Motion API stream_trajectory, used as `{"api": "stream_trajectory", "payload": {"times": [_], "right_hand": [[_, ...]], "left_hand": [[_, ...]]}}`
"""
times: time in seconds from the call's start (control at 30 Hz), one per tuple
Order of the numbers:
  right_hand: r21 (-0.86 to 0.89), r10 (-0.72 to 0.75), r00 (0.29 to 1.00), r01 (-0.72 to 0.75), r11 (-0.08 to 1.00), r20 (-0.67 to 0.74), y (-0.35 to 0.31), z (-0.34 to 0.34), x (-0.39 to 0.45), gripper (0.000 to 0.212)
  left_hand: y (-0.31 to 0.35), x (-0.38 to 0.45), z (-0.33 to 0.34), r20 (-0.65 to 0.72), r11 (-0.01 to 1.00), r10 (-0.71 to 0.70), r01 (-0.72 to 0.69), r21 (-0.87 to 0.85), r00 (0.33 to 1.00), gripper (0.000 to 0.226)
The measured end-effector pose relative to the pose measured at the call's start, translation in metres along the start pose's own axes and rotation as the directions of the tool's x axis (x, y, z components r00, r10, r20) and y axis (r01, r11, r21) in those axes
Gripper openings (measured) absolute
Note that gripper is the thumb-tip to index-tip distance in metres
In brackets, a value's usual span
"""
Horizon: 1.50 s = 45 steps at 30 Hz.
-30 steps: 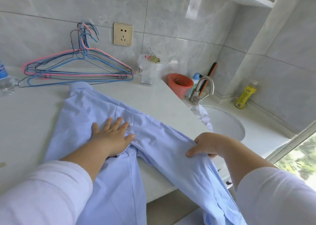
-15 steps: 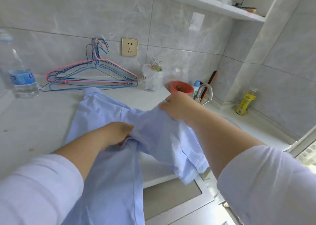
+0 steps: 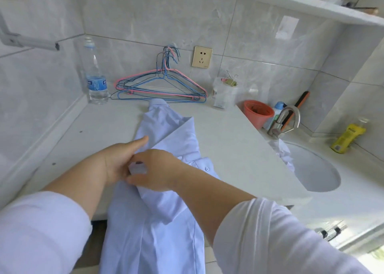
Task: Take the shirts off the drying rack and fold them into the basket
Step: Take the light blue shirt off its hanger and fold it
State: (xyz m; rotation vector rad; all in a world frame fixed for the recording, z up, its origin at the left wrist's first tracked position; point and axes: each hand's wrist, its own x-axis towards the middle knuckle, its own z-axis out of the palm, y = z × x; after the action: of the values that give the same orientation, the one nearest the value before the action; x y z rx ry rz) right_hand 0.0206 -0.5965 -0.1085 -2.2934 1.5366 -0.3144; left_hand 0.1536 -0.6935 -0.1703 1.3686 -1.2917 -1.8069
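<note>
Shirt [image 3: 166, 140] in pale blue laid along the middle of the worktop [image 3: 239, 149], collar end toward the back edge, tail spilling over the front edge and hanging down; right side and sleeve doubled across the body, giving a slanted crease up near the collar, likely to narrow the garment for a tidy fold

Left hand [image 3: 122, 163] flat on the cloth near the middle of the shirt, fingers straight and pointing toward the back edge, seemingly pinning the layers so nothing slides

Right hand [image 3: 153, 169] meeting the left one over the same spot, thumb and fingers curled round a small bit of the folded-over fabric, probably a cuff or sleeve end, holding it in place on the body; exact grip partly hidden by the hand itself

Fold judged to be in its early stage: one side brought in, tail not yet lifted, no basket in view

Wire hangers [image 3: 162, 88], pink and blue, stacked at the back edge against the wall, bare of clothes, so presumably set aside after stripping; water bottle [image 3: 94, 80] upright in the back left corner; clear bag with a binder clip [image 3: 224, 92] and orange cup [image 3: 257, 112] along the back edge toward the right; tap [image 3: 284, 119] and sink [image 3: 324, 182] at the right end, white cloth [image 3: 283, 153] draped over the sink rim; yellow bottle [image 3: 347, 138] beyond the sink, well apart from the shirt
</note>
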Motion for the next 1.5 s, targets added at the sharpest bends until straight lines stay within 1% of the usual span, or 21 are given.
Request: {"api": "stream_trajectory", "payload": {"times": [0.1,0.17,0.2,0.27,0.3,0.37,0.47,0.53,0.63,0.7,0.8,0.83,0.87,0.93,0.97,1.03,1.13,1.17,1.27,1.37,1.5], "right_hand": [[0.201,0.228,0.953,-0.187,0.961,-0.200,0.039,-0.016,-0.020,0.049],[0.267,0.463,0.867,-0.409,0.873,-0.185,0.070,-0.027,-0.037,0.064],[0.307,0.550,0.826,-0.496,0.812,-0.120,0.083,-0.030,-0.045,0.072],[0.377,0.638,0.768,-0.605,0.701,0.046,0.094,-0.030,-0.057,0.084],[0.400,0.647,0.757,-0.623,0.672,0.092,0.095,-0.028,-0.059,0.087],[0.455,0.657,0.748,-0.620,0.639,0.097,0.096,-0.020,-0.059,0.088],[0.497,0.689,0.723,-0.615,0.612,0.047,0.095,-0.012,-0.056,0.076],[0.482,0.705,0.709,-0.626,0.613,0.023,0.095,-0.013,-0.057,0.048],[0.413,0.661,0.750,-0.593,0.692,-0.032,0.089,-0.027,-0.060,0.012],[0.294,0.600,0.789,-0.547,0.784,-0.131,0.081,-0.044,-0.054,0.014],[0.097,0.477,0.834,-0.469,0.878,-0.277,0.067,-0.069,-0.028,0.023],[0.059,0.443,0.844,-0.447,0.892,-0.303,0.063,-0.073,-0.015,0.023],[0.023,0.414,0.851,-0.431,0.902,-0.323,0.059,-0.076,-0.003,0.021],[-0.055,0.384,0.864,-0.423,0.904,-0.327,0.053,-0.075,0.020,0.007],[-0.100,0.382,0.870,-0.430,0.897,-0.311,0.051,-0.072,0.030,0.006],[-0.196,0.388,0.882,-0.444,0.874,-0.268,0.053,-0.061,0.049,0.031],[-0.318,0.345,0.905,-0.413,0.853,-0.249,0.067,-0.036,0.073,0.047],[-0.349,0.314,0.917,-0.386,0.854,-0.245,0.074,-0.027,0.077,0.052],[-0.384,0.260,0.936,-0.336,0.860,-0.237,0.092,0.005,0.084,0.057],[-0.343,0.303,0.927,-0.364,0.866,-0.220,0.105,0.023,0.085,0.050],[-0.154,0.307,0.878,-0.383,0.911,-0.367,0.106,0.011,0.079,0.048]], "left_hand": [[0.006,-0.042,0.024,0.036,0.983,0.103,-0.108,0.150,0.994,0.033],[0.009,-0.053,0.033,0.050,0.930,0.096,-0.108,0.351,0.994,0.032],[0.010,-0.055,0.035,0.028,0.854,0.084,-0.087,0.514,0.996,0.039],[0.013,-0.062,0.043,-0.043,0.578,0.086,-0.015,0.816,0.995,0.054],[0.013,-0.064,0.046,-0.063,0.471,0.092,0.012,0.882,0.994,0.057],[0.010,-0.064,0.048,-0.068,0.392,0.094,0.026,0.919,0.993,0.057],[0.001,-0.063,0.044,-0.068,0.415,0.141,0.004,0.910,0.988,0.042],[-0.005,-0.062,0.038,-0.044,0.388,0.189,-0.034,0.921,0.981,0.038],[-0.007,-0.067,0.033,0.024,0.265,0.236,-0.088,0.960,0.971,0.032],[-0.008,-0.069,0.029,0.097,0.195,0.292,-0.159,0.968,0.951,0.035],[-0.011,-0.072,0.022,0.204,0.203,0.441,-0.319,0.926,0.874,0.034],[-0.011,-0.074,0.019,0.222,0.192,0.485,-0.350,0.917,0.846,0.047],[-0.013,-0.072,0.017,0.239,0.178,0.519,-0.377,0.909,0.821,0.061],[-0.019,-0.073,0.013,0.190,0.224,0.600,-0.391,0.893,0.777,0.059],[-0.020,-0.075,0.013,0.137,0.251,0.610,-0.354,0.901,0.781,0.050],[-0.025,-0.074,0.013,0.037,0.302,0.599,-0.269,0.915,0.800,0.044],[-0.032,-0.071,0.014,-0.085,0.405,0.497,-0.144,0.903,0.864,0.020],[-0.034,-0.071,0.016,-0.120,0.429,0.457,-0.100,0.898,0.881,0.022],[-0.043,-0.064,0.019,-0.168,0.330,0.434,0.018,0.944,0.885,0.065],[-0.047,-0.056,0.022,-0.181,0.281,0.438,0.057,0.958,0.880,0.066],[-0.048,-0.053,0.019,-0.144,0.300,0.461,-0.001,0.954,0.876,0.058]]}}
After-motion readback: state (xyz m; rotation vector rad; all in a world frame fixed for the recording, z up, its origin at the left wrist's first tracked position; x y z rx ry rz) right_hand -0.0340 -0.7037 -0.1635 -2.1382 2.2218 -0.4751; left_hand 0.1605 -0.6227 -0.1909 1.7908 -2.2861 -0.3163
